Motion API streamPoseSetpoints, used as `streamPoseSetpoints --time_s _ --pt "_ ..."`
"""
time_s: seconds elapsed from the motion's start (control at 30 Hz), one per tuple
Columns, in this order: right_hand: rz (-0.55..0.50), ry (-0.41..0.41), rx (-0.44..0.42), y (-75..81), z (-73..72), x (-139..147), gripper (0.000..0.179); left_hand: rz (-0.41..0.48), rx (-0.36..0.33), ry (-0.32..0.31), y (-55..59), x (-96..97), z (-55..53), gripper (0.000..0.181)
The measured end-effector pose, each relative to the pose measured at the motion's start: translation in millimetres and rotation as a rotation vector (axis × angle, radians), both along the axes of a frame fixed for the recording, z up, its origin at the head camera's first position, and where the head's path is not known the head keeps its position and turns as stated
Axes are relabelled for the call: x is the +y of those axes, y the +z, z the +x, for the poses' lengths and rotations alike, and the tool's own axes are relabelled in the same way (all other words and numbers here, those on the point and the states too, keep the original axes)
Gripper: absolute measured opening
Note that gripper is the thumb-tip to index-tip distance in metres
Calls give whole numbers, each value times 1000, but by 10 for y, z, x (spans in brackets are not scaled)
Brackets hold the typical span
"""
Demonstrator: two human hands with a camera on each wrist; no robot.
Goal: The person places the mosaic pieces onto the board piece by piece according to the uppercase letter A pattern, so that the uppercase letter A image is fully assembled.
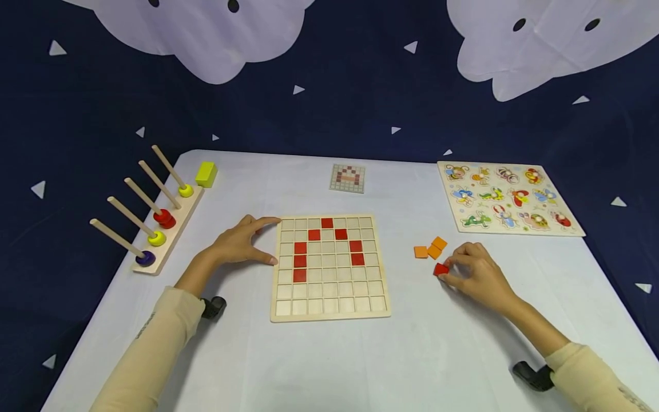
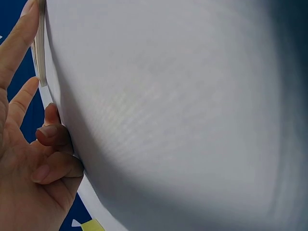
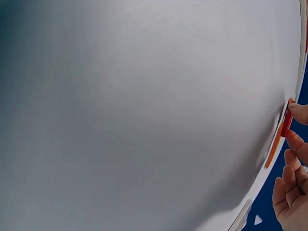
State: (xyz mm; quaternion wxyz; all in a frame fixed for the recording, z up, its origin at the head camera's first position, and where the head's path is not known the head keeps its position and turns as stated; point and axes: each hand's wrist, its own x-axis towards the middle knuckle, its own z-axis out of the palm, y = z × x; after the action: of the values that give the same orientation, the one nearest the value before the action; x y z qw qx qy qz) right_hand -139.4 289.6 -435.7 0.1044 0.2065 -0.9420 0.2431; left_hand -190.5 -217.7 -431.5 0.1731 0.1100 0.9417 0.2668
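Note:
A wooden grid board [image 1: 329,315] lies flat on the table, with several red square tiles [image 1: 300,261] set in its cells in an arch shape. At its left edge rests my left hand [image 1: 239,243], the index finger on the upper corner and the thumb lower down; its other fingers curl in the left wrist view. Off to the right, my right hand [image 1: 479,273] pinches a red tile [image 1: 440,269] between thumb and fingertips, low over the tabletop. Three orange tiles [image 1: 421,252] lie just beyond that hand. The right wrist view shows the pinched tile [image 3: 287,122] edge-on.
Behind the board lies a small pattern card [image 1: 347,178]. A peg stand [image 1: 170,234] with coloured rings is at the left, near a yellow block [image 1: 206,174]. An insect puzzle board [image 1: 509,200] occupies the back right. A dark patterned cloth [image 1: 360,103] hangs behind the table.

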Motion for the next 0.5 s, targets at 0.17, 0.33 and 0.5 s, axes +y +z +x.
streamPoseSetpoints --time_s 0.17,0.33,0.5 --pt "-15 78 34 -10 -35 -168 24 -3 0 0 1 -1 -5 99" --pt "-21 146 -1 19 -70 -416 24 -4 1 -3 1 -3 -5 99" --pt "-25 224 -24 45 -102 -678 22 -5 0 -4 -4 -2 -8 99"
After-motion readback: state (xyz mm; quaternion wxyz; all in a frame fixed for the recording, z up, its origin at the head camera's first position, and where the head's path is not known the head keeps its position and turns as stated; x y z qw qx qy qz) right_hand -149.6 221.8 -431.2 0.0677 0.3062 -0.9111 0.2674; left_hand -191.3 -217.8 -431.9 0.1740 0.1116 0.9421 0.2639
